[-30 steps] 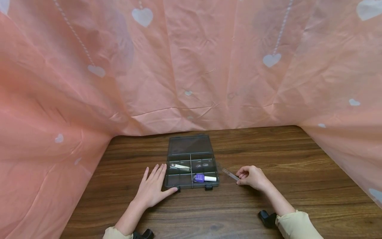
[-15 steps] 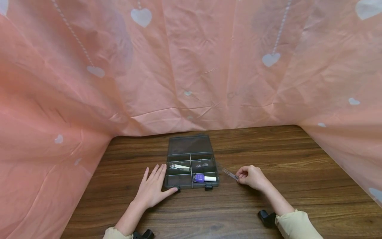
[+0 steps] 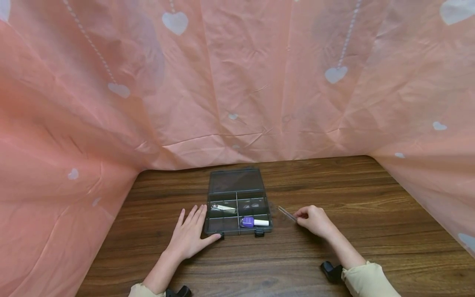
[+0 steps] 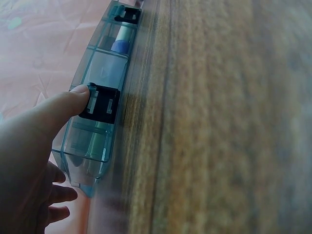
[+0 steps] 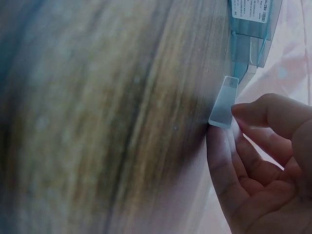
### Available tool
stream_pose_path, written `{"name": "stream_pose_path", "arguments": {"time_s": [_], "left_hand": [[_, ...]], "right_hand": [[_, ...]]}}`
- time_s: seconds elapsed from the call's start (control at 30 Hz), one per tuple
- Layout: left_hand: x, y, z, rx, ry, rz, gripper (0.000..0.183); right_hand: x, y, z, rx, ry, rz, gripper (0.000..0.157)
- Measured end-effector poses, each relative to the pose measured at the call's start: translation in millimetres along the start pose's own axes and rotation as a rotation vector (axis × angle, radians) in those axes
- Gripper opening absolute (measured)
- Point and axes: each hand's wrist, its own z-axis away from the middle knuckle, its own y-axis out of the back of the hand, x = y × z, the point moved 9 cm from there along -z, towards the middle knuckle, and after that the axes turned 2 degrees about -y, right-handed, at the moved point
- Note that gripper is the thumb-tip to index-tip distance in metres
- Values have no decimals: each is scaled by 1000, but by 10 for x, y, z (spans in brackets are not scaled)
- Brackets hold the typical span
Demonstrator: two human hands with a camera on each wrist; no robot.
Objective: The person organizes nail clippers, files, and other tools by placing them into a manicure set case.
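Observation:
A dark see-through divided box (image 3: 237, 180) lies with its lid back on the table. In it are a nail clipper (image 3: 224, 208) at left and a purple nail polish bottle (image 3: 248, 222) with a white cap at front right. My left hand (image 3: 190, 235) spreads its straight fingers against the box's left side, its thumb touching a black latch (image 4: 101, 103). To the right of the box, my right hand (image 3: 315, 220) pinches a clear, flat glass nail file (image 5: 224, 102) between thumb and fingers, just above the table. The file's far end points toward the box.
Faint oval shapes (image 3: 255, 205) show in the box's right compartment, too small to tell. A white label (image 5: 250, 10) is on the box in the right wrist view. A pink curtain (image 3: 237, 82) with hearts surrounds the wooden table (image 3: 334, 181).
The nail file has turned in my right hand from its flat face to a narrower edge, its tip rising slightly. My left hand and the box have stayed put.

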Motion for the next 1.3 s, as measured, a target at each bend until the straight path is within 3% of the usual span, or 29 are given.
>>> {"name": "stream_pose_path", "arguments": {"time_s": [1.3], "left_hand": [[3, -6, 3, 12, -4, 1, 104]], "right_hand": [[-44, 10, 7, 2, 39, -65, 10]]}}
